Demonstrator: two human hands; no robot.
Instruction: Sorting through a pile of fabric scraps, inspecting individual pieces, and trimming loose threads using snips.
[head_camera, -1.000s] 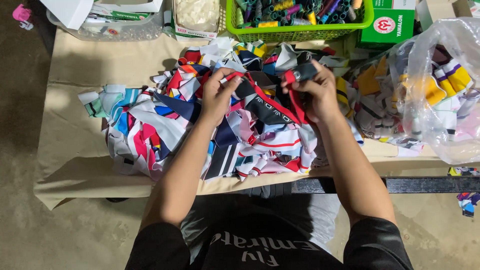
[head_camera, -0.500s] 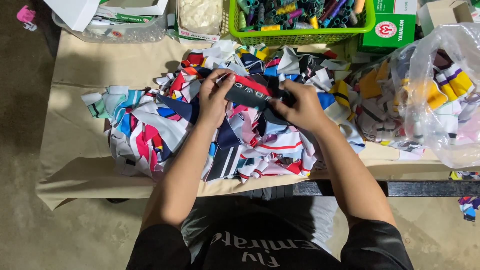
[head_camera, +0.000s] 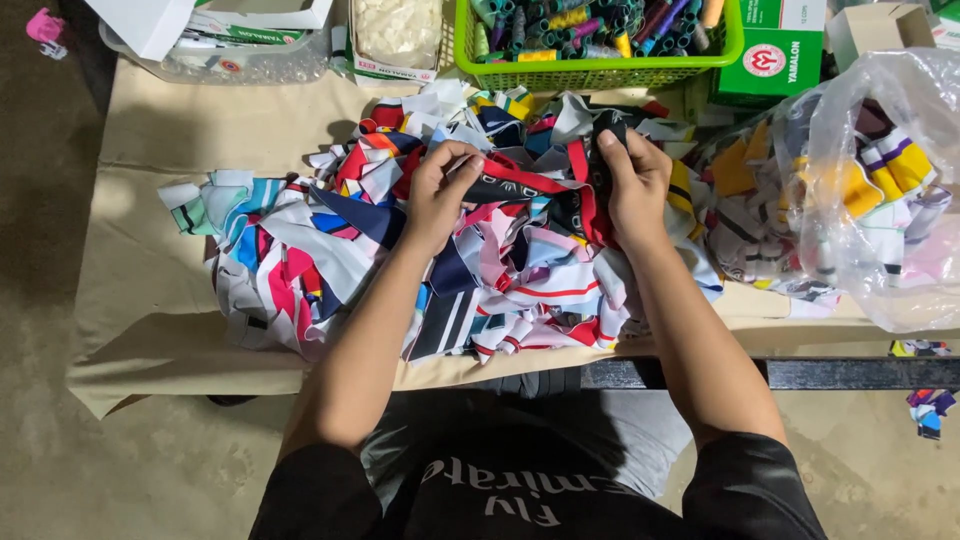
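Black strip (head_camera: 520, 187), red-and-white edging

Bare concrete floor (head_camera: 60, 250); table (head_camera: 150, 300) under beige cloth; dim light.

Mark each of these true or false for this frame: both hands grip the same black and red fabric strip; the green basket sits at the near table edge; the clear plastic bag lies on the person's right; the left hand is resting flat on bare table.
1. Both the left hand and the right hand grip the black and red fabric strip. True.
2. The green basket sits at the near edge. False: it stands at the far edge, beyond the scrap pile.
3. The clear plastic bag lies on the person's right. True.
4. The left hand rests flat on bare table. False: it pinches the strip above the pile.
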